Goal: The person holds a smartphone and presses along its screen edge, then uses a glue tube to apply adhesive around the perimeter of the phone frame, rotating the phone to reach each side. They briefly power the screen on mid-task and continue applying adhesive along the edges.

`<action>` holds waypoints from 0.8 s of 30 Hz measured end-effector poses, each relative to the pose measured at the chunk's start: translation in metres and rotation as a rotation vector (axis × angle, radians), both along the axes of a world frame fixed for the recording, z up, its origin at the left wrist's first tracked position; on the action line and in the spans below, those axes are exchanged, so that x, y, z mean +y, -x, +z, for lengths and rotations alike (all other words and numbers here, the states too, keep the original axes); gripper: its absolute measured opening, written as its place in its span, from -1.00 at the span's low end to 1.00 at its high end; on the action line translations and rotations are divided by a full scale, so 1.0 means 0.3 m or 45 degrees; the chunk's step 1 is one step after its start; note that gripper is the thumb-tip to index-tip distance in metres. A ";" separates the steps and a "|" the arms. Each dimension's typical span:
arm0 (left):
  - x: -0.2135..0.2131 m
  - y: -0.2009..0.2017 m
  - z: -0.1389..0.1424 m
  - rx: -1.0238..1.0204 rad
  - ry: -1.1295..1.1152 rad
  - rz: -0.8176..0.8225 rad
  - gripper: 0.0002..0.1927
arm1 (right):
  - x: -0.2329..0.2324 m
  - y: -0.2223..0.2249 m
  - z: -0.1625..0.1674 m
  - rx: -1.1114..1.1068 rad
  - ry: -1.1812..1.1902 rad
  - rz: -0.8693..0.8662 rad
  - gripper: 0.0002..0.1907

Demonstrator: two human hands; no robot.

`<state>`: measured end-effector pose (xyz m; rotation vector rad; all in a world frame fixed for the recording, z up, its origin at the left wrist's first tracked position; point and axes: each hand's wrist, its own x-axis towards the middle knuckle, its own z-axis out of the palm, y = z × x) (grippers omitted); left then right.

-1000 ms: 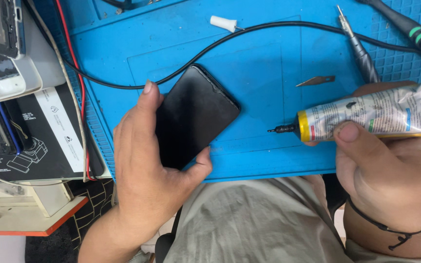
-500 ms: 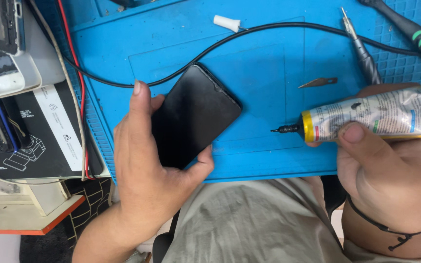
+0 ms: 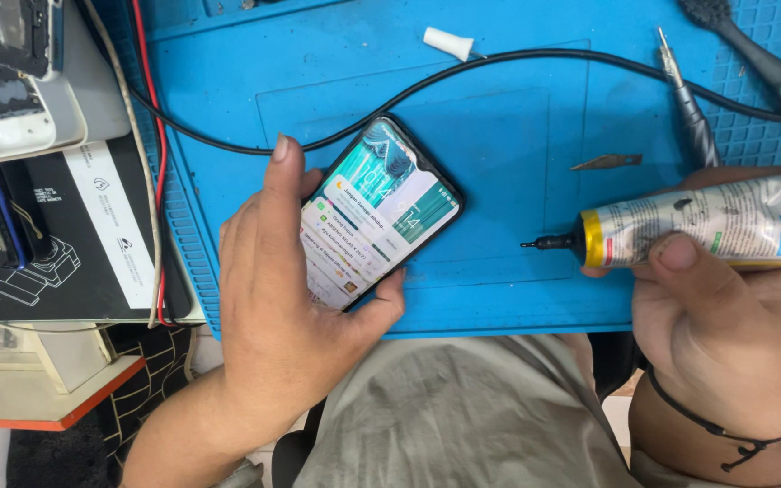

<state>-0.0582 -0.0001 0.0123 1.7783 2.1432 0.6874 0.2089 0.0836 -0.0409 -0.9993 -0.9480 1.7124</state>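
A black smartphone (image 3: 377, 210) lies tilted on the blue work mat (image 3: 517, 117), its screen lit. My left hand (image 3: 277, 298) grips it by the near end, thumb on the lower edge and forefinger along the left side. My right hand (image 3: 711, 325) holds a crumpled glue tube (image 3: 707, 230) with a black needle tip that points left toward the phone, a short gap between them. A black cord is tied around my right wrist.
A black cable (image 3: 499, 65) curves across the mat behind the phone. A white cap (image 3: 447, 42), a small metal blade (image 3: 606, 163), a screwdriver (image 3: 687, 99) and a green-banded tool (image 3: 775, 77) lie at the back. Boxes and an opened phone (image 3: 11, 54) sit at the left.
The phone's screen, dark in the earlier frames, is now lit. My left forefinger has stretched along the phone's side. The glue tube has barely moved.
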 end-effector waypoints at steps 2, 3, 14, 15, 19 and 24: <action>-0.001 0.005 -0.002 -0.002 -0.001 -0.002 0.16 | 0.003 0.011 0.005 -0.026 0.001 -0.009 -0.71; -0.001 0.006 -0.002 -0.003 0.000 -0.001 0.15 | 0.004 0.015 0.007 -0.038 0.000 -0.013 -0.71; -0.007 0.012 -0.008 -0.001 -0.037 -0.020 0.12 | 0.004 0.012 0.000 -0.038 -0.023 0.025 -0.73; -0.007 0.011 -0.009 0.009 -0.044 -0.023 0.11 | 0.003 0.012 0.000 -0.035 -0.018 0.023 -0.73; -0.004 0.009 -0.018 0.039 -0.080 -0.041 0.10 | 0.000 0.015 0.005 -0.018 0.020 -0.017 -0.71; -0.002 0.005 -0.018 0.051 -0.070 -0.028 0.12 | 0.003 0.016 0.008 0.008 0.012 -0.012 -0.73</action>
